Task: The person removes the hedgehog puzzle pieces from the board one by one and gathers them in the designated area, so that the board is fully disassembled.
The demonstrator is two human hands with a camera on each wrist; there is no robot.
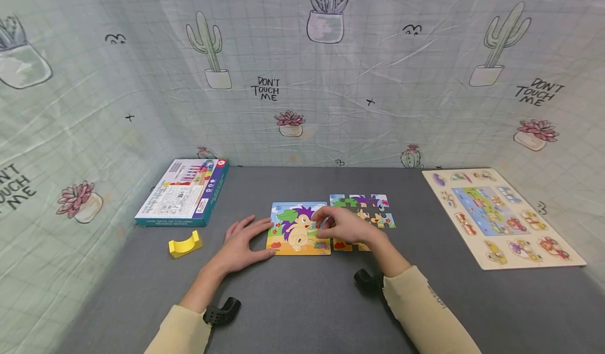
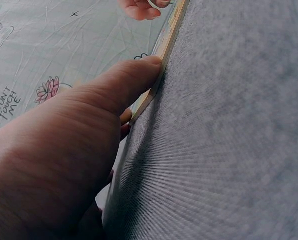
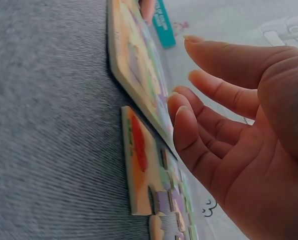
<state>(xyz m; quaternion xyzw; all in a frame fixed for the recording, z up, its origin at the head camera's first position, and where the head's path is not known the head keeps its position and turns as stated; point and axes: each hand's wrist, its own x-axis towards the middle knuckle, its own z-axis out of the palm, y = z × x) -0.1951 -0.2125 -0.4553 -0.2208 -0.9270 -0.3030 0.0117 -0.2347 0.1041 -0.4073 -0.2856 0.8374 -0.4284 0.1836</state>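
Observation:
A wooden picture board [image 1: 287, 244] with a purple-spined hedgehog lies flat on the dark table. My left hand [image 1: 242, 245] rests at its left side, fingers spread. In the left wrist view the thumb [image 2: 134, 80] touches the edge of the board [image 2: 165, 50]. Over the board's right part hovers my right hand [image 1: 347, 225], fingers loosely bent. The right wrist view shows nothing between its fingertips. Beside the board are jigsaw pieces [image 1: 337, 200] of a similar picture, set in rows with gaps. My right hand and forearm hide some of them.
A flat box [image 1: 177, 194] lies at the back left, with a yellow arched block [image 1: 185, 245] in front of it. On the right lies a larger wooden puzzle board [image 1: 477, 249] with animals and vehicles. A patterned cloth [image 1: 302, 81] walls the table's back and sides.

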